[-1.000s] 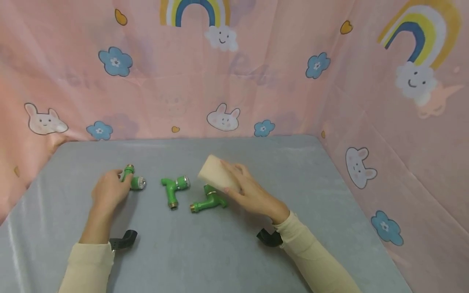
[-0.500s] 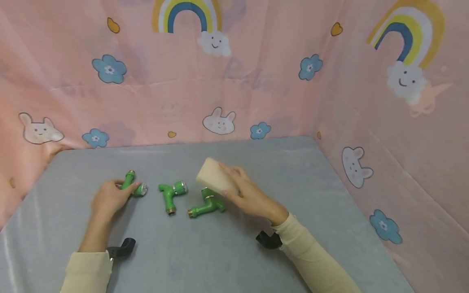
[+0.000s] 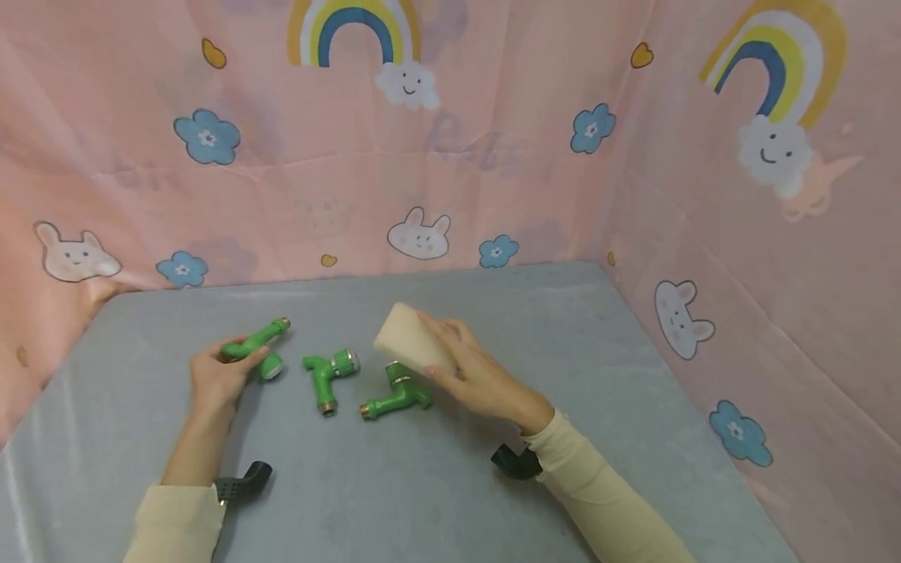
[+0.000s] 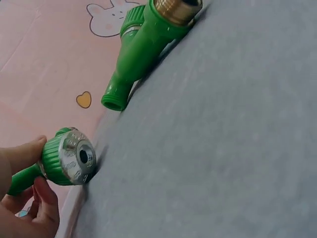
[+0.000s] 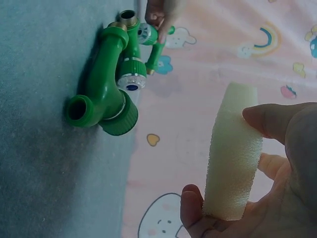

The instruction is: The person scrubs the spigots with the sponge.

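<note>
At the left in the head view, my left hand (image 3: 213,381) pinches a green tap (image 3: 260,338) between thumb and fingers, its brass threaded end pointing up and right. The left wrist view shows the thumb and a finger at the ribbed green knob (image 4: 55,161) with its silvery cap. My right hand (image 3: 486,381) grips a cream sponge block (image 3: 411,338) by its sides, thumb on one face in the right wrist view. The sponge is raised and overlaps part of a second green tap (image 3: 394,400). A third green tap (image 3: 324,383) lies between the hands.
The taps lie on a grey cloth-covered table (image 3: 380,500). A pink printed curtain (image 3: 303,172) stands behind the table and along its right side. Dark curved wrist mounts (image 3: 242,483) stick out beside both cuffs.
My left hand has turned the tap so its threaded end swings right, and has shifted slightly right. My right hand keeps holding the sponge in nearly the same place. The head view has shifted slightly.
</note>
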